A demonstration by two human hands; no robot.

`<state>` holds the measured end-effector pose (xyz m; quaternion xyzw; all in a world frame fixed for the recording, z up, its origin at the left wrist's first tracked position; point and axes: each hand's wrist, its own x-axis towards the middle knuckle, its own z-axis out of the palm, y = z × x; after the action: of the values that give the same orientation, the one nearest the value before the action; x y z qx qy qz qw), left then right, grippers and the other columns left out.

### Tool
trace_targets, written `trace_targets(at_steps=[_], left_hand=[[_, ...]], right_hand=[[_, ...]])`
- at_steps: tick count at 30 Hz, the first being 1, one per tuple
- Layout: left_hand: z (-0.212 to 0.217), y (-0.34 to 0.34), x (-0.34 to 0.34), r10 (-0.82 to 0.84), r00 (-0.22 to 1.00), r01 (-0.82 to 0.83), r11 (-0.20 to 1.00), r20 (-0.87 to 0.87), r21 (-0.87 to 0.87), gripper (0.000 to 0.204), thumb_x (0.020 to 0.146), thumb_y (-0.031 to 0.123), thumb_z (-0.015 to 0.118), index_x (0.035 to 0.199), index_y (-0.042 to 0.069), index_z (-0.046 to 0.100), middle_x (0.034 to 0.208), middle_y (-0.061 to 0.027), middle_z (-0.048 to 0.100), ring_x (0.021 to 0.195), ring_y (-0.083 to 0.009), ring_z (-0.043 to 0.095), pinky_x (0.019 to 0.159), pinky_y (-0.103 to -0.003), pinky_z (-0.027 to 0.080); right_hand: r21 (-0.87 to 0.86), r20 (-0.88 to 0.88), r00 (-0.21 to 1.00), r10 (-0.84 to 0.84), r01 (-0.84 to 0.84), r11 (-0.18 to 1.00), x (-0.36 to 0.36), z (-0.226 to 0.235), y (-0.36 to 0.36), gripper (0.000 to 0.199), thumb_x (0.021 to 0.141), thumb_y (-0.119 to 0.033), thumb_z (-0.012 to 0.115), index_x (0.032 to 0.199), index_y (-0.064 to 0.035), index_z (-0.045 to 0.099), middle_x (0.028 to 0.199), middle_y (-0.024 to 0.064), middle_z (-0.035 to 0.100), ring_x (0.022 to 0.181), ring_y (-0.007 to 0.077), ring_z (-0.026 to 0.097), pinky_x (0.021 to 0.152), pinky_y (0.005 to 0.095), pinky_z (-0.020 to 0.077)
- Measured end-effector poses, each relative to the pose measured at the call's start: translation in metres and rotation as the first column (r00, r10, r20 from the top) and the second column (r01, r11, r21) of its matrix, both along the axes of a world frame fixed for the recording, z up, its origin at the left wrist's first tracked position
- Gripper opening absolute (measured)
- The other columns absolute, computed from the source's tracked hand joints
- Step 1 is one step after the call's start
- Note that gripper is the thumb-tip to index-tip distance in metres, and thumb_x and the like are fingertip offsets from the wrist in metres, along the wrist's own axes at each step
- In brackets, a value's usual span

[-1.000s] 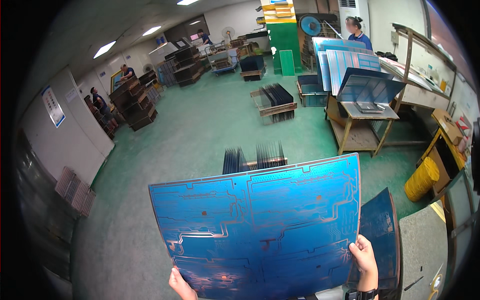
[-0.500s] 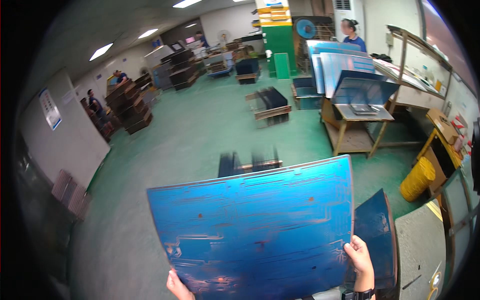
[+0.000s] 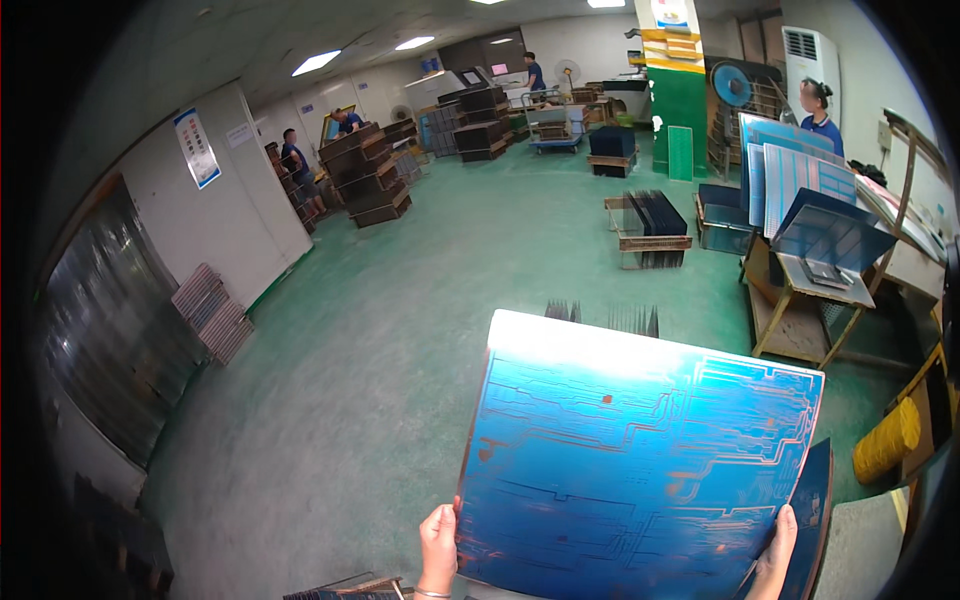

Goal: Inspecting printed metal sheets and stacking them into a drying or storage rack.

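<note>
I hold up a large blue circuit panel (image 3: 640,470) with copper-coloured traces; light glares off its top edge. My left hand (image 3: 438,548) grips its lower left edge, thumb on the front. My right hand (image 3: 776,552) grips its lower right corner. Behind the panel on the right a second dark blue panel (image 3: 815,510) shows edge-on. The panel hides the floor straight ahead and part of a rack of dark boards (image 3: 600,318).
A green floor (image 3: 420,300) stretches ahead. A wooden rack of dark panels (image 3: 650,225) stands mid-room. On the right a wooden table (image 3: 800,290) carries tilted blue panels, a person (image 3: 820,105) behind it. Stacked pallets (image 3: 365,175) and people stand far left. A yellow coil (image 3: 885,440) lies right.
The panel has tilted and shifted right, its top edge now catching glare. My view has swung left, showing more of the left wall and the far end of the hall.
</note>
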<state>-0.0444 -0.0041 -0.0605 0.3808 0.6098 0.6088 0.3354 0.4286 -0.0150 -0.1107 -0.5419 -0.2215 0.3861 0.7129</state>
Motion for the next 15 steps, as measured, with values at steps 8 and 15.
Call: trace_targets(at_steps=[8,15], left_hand=[[0.011,0.002,0.004,-0.136,0.981,0.137,0.991,0.137,-0.003,0.034,0.092,0.03,0.046,0.091,-0.001,0.06,0.076,0.002,0.057,0.067,-0.0039,0.047,0.061,-0.019,0.039],[0.047,0.01,-0.02,-0.311,0.889,0.338,0.941,0.335,-0.022,0.017,0.087,0.013,0.056,0.096,-0.001,0.059,0.08,-0.0042,0.063,0.067,-0.0085,0.056,0.06,-0.021,0.045]], right_hand=[[0.009,0.007,0.999,-0.046,0.046,0.999,0.019,-0.011,-0.005,0.028,0.09,-0.024,0.051,0.104,-0.0012,0.058,0.1,0.0047,0.06,0.09,0.0133,0.054,0.083,0.0261,0.0396],[0.064,0.126,0.984,0.126,-0.135,0.989,0.012,0.026,-0.001,0.025,0.09,-0.022,0.051,0.105,-0.0023,0.056,0.101,0.0038,0.059,0.092,0.0127,0.053,0.084,0.0264,0.0392]])
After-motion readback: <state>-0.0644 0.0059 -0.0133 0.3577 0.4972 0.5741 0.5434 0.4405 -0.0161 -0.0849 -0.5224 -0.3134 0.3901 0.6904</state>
